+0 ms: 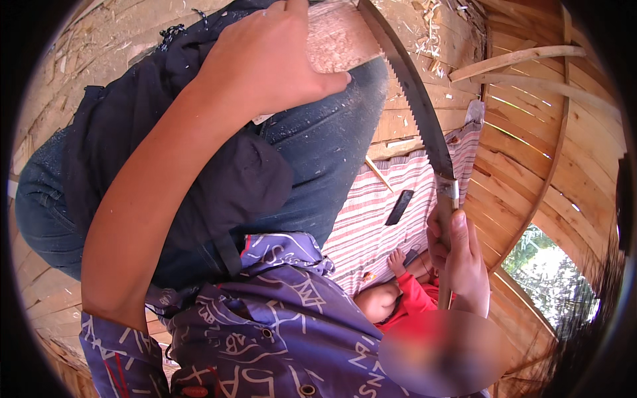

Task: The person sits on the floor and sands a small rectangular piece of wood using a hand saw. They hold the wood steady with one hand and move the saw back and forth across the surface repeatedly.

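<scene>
My left hand (pixel 269 56) rests flat on a piece of light wood (pixel 338 36) near the top, fingers pressing it beside my bent knee in blue jeans (pixel 332 136). My right hand (pixel 458 255) grips the handle of a long dark handsaw (pixel 415 99). Its toothed blade runs up and to the left, reaching the wood by my left hand. Below the saw hand, a small child in a red sleeve (pixel 415 295) sits on a striped mat (pixel 385 199), with a little hand raised close to mine.
Curved wooden plank walls (pixel 531 152) surround me, with loose thin slats (pixel 524 60) at the upper right. Shavings and sawdust (pixel 431 40) litter the planks. A small dark flat object (pixel 399 207) lies on the mat. An opening (pixel 551 272) shows greenery at lower right.
</scene>
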The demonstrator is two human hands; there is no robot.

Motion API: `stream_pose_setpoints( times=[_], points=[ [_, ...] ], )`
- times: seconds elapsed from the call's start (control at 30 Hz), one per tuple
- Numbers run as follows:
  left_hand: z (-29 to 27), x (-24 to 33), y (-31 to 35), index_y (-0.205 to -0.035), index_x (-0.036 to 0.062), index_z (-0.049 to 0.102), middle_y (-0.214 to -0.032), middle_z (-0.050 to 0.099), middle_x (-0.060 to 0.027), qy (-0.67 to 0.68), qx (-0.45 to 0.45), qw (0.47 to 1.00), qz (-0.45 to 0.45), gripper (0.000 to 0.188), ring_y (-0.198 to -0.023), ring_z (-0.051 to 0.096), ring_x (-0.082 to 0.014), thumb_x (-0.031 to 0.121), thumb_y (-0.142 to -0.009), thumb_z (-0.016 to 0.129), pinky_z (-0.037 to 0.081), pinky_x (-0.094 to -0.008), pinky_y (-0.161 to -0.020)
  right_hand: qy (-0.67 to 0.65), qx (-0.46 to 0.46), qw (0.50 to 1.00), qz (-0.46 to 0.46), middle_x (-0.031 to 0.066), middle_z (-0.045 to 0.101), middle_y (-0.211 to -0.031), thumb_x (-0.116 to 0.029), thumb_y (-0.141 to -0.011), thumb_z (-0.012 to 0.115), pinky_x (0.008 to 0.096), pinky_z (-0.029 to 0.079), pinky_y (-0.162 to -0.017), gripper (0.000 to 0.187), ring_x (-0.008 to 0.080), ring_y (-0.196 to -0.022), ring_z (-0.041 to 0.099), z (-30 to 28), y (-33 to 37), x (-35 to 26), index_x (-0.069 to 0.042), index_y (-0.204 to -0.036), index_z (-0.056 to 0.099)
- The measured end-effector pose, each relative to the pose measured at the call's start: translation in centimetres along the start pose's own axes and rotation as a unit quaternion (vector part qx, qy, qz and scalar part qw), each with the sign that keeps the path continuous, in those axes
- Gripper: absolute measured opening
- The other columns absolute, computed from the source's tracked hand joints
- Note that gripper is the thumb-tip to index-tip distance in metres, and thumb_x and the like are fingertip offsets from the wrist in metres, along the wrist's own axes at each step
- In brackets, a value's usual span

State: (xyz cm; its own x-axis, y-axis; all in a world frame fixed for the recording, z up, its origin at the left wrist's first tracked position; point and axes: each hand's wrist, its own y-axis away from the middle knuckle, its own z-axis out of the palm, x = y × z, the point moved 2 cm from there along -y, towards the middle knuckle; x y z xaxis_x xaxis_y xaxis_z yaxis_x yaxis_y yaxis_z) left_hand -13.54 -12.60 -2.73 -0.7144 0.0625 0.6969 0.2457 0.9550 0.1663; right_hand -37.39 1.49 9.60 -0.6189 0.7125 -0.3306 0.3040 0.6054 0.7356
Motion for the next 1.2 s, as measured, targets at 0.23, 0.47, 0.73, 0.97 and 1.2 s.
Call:
stream_pose_setpoints(
  times=[0.23,0.47,0.73,0.97,1.2],
  points=[
    [1.4,-1.5,-0.7,-0.106,-0.0112,0.051,-0.100,0.061,-0.0257,0.012,0.032,0.997,0.063,0.067,-0.099,0.061,-0.0353,0.039,-0.069,0.075,0.049,-0.0408,-0.088,0.035,0.015,0.999,0.038,-0.0045,0.037,-0.062,-0.060,-0.099,0.033,0.0220,0.021,-0.044,0.052,0.0043,-0.048,0.027,1.5,-3.3,-5.3,-0.011,-0.090,0.048],
    [4.0,-3.7,-0.1,-0.104,-0.0023,0.057,-0.098,0.064,-0.0159,0.053,0.168,0.980,0.092,0.067,-0.092,0.066,-0.0297,0.041,-0.059,0.081,0.052,-0.0404,-0.078,0.046,0.053,0.997,-0.030,-0.0054,0.035,-0.058,-0.059,-0.098,0.036,0.0224,0.020,-0.041,0.051,0.0044,-0.044,0.027,5.1,-9.9,-10.8,-0.012,-0.085,0.049],
    [2.1,-3.7,-1.4,-0.115,-0.0113,0.050,-0.104,0.063,-0.0299,0.118,-0.073,0.990,0.004,0.082,-0.102,0.062,-0.0406,0.048,-0.064,0.078,0.049,-0.0413,-0.090,-0.020,0.152,0.968,-0.200,-0.0035,0.038,-0.059,-0.052,-0.102,0.033,0.0250,0.025,-0.045,0.054,0.0072,-0.049,0.031,5.3,-9.4,-5.4,-0.007,-0.077,0.048],
    [2.5,-3.1,-0.7,-0.124,-0.0135,0.046,-0.114,0.058,-0.0326,0.072,-0.013,0.997,0.022,0.093,-0.108,0.059,-0.0430,0.051,-0.065,0.079,0.047,-0.0423,-0.094,-0.080,0.112,0.974,-0.180,-0.0054,0.037,-0.056,-0.048,-0.103,0.033,0.0245,0.025,-0.043,0.054,0.0055,-0.049,0.034,4.5,-6.3,-0.4,-0.006,-0.073,0.047],
    [0.8,-2.3,0.8,-0.130,-0.0012,0.046,-0.119,0.058,-0.0259,-0.007,0.005,1.000,-0.011,0.089,-0.110,0.059,-0.0389,0.046,-0.064,0.083,0.047,-0.0421,-0.093,-0.253,-0.014,0.943,-0.216,-0.0057,0.033,-0.062,-0.058,-0.098,0.041,0.0203,0.023,-0.042,0.053,0.0033,-0.049,0.030,9.9,-6.8,5.0,-0.007,-0.087,0.045]
  ],
)
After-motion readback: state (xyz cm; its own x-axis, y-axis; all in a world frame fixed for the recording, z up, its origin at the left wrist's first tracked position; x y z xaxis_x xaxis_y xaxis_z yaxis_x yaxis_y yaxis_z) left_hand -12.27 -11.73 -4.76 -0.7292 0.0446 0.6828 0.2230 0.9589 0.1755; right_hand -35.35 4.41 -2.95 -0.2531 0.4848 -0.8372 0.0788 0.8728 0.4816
